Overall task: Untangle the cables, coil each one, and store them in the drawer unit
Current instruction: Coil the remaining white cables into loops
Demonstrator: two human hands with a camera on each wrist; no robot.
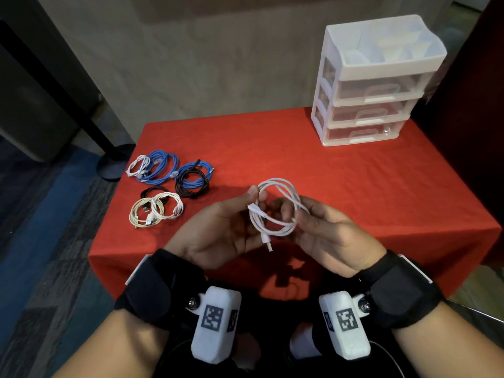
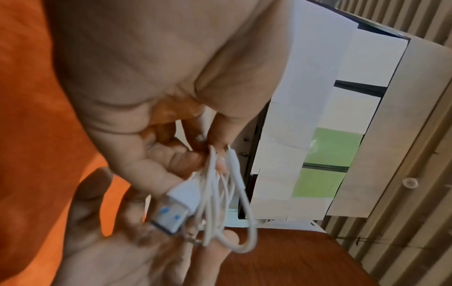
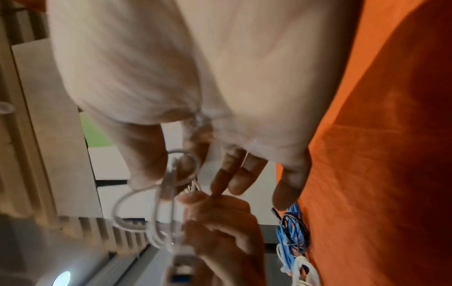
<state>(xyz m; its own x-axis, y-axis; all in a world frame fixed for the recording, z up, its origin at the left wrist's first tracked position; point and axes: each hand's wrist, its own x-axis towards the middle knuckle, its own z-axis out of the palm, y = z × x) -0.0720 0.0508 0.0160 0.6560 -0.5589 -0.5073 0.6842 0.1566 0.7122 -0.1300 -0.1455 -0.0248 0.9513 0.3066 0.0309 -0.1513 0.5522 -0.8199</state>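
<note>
A white USB cable [image 1: 275, 208] is looped into a small coil and held in the air above the red table's front. My left hand [image 1: 231, 222] pinches the coil's left side between thumb and fingers; its USB plug [image 2: 171, 214] hangs below. My right hand [image 1: 311, 222] holds the coil's right side, with a loop round the thumb [image 3: 149, 160]. The white drawer unit [image 1: 371, 85] stands at the table's far right, its three clear drawers closed. Coiled blue cables [image 1: 163, 166], a black one [image 1: 192, 184] and cream and white ones [image 1: 155, 211] lie at the table's left.
The red cloth [image 1: 354, 186] covers the table, bare in the middle and at the right front. A black stand base [image 1: 114, 165] sits on the floor past the table's left edge. A wall rises behind.
</note>
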